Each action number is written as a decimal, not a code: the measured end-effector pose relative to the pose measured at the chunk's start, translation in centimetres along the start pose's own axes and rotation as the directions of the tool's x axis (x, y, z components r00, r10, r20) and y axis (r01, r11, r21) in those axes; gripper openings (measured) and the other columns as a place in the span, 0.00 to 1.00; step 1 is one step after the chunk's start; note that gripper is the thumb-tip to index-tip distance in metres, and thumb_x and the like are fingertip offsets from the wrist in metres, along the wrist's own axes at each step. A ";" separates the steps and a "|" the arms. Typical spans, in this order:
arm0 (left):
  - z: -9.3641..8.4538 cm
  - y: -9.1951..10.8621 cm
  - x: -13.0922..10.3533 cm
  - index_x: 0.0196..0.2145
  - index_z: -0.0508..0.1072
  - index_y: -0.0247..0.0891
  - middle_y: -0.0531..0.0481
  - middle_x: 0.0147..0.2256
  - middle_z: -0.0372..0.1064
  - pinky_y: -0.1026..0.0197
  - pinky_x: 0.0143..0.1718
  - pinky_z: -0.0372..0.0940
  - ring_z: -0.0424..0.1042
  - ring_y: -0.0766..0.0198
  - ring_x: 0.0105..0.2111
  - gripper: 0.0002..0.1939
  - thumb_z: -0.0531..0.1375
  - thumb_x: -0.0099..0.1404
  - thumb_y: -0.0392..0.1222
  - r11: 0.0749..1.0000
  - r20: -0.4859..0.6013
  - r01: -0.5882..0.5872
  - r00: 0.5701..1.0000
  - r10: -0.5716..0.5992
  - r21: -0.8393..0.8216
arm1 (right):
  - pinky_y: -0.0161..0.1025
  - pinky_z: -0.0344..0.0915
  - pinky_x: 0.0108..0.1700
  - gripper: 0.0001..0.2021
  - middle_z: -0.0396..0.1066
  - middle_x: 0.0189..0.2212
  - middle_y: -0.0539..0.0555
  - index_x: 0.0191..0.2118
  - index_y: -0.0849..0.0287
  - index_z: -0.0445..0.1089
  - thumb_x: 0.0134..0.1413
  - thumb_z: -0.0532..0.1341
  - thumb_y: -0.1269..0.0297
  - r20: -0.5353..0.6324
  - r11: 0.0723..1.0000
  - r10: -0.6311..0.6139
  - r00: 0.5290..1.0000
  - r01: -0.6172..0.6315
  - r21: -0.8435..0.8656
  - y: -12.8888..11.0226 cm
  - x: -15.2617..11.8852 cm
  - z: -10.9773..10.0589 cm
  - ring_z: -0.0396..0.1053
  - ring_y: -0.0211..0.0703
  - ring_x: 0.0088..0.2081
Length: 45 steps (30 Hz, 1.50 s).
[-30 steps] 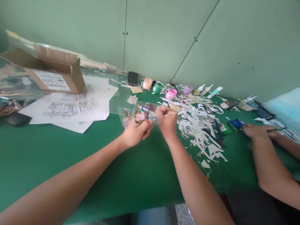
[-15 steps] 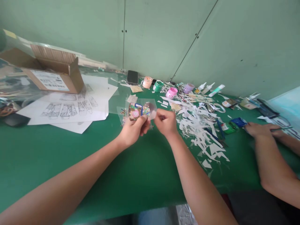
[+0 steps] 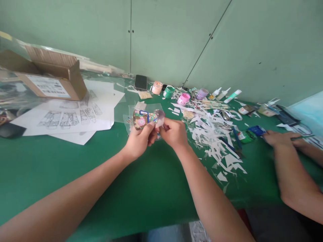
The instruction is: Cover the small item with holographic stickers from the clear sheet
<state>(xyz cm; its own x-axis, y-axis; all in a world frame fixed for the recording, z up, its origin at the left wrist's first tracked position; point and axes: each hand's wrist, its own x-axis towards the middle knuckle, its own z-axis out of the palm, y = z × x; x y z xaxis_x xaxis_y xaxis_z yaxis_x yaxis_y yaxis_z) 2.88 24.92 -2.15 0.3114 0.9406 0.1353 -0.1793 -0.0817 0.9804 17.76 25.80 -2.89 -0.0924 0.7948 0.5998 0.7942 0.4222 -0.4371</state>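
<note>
My left hand (image 3: 137, 141) is closed on a small painted cut-out (image 3: 141, 120), its thumb lying across the lower edge. Brown with a pink flower, blue outlines and green patches, the piece has a rounded, pale-purple end at the right. My right hand (image 3: 174, 131) pinches at that rounded end; its fingertips are partly hidden. Behind the cut-out shows a clear plastic sheet (image 3: 131, 110), and a small bundle of colourful bits lies under it, mostly covered by my left hand.
White paper scraps (image 3: 214, 137) spread right of my hands, with scissors among them. Paint jars (image 3: 183, 98) and glue bottles (image 3: 215, 93) stand behind. Left are printed drawings (image 3: 68, 117) and a cardboard box (image 3: 54, 84). A co-worker's hands (image 3: 277, 137) rest at the right.
My right hand has moved left, up against the rounded end of the cut-out. The view has shifted slightly, and the cut-out appears a little further left.
</note>
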 end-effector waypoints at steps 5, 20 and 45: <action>0.1 0.0 0.1 0.25 0.66 0.39 0.58 0.14 0.58 0.65 0.18 0.56 0.57 0.69 0.15 0.14 0.54 0.65 0.47 1.000 -0.025 0.027 0.999 -0.028 -0.014 | 0.35 0.45 0.25 0.17 0.53 0.14 0.44 0.17 0.55 0.51 0.50 0.59 0.64 0.016 1.000 -0.013 1.000 0.013 -0.005 0.1 0.0 0.0 0.50 0.33 0.20; -0.1 0.5 0.5 0.25 0.63 0.39 0.58 0.15 0.58 0.67 0.17 0.56 0.57 0.71 0.14 0.13 0.50 0.68 0.41 1.000 0.039 0.001 0.999 -0.002 0.029 | 0.37 0.44 0.27 0.13 0.59 0.15 0.47 0.19 0.54 0.59 0.51 0.58 0.65 -0.082 0.983 0.172 0.982 -0.177 -0.057 -1.0 0.0 0.6 0.52 0.37 0.20; -0.2 -0.2 0.0 0.23 0.62 0.39 0.56 0.18 0.59 0.67 0.19 0.55 0.58 0.71 0.17 0.17 0.48 0.70 0.43 0.965 0.132 -0.078 0.990 0.046 0.252 | 0.36 0.43 0.27 0.15 0.52 0.16 0.44 0.19 0.55 0.55 0.55 0.55 0.63 -0.054 0.942 0.331 0.942 -0.333 -0.039 -1.0 0.4 0.3 0.45 0.36 0.22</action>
<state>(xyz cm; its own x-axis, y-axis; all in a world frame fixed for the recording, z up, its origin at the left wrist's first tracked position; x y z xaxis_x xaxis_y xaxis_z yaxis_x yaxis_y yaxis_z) 2.77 25.02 -2.36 0.4229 0.8844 0.1976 0.0379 -0.2351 0.9712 16.70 25.79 -2.45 0.2079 0.8648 0.4570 0.8025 0.1163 -0.5852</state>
